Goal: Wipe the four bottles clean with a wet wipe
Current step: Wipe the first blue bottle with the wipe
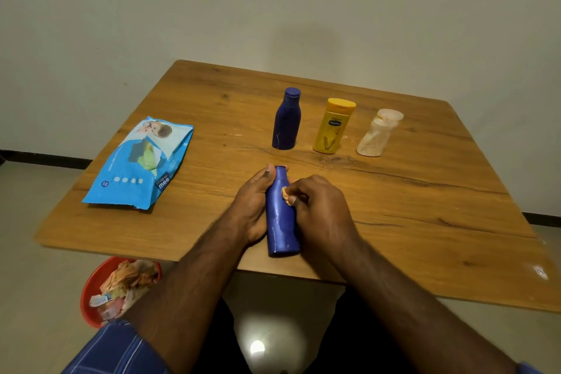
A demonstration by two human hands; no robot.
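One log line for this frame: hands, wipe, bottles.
left hand: holds blue bottle | right hand: pinches wipe against it | standing untouched: second blue bottle, yellow bottle, white bottle

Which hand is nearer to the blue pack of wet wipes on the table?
The left hand: the wipes pack lies on its side of the held blue bottle. The right hand is on the bottle's other side.
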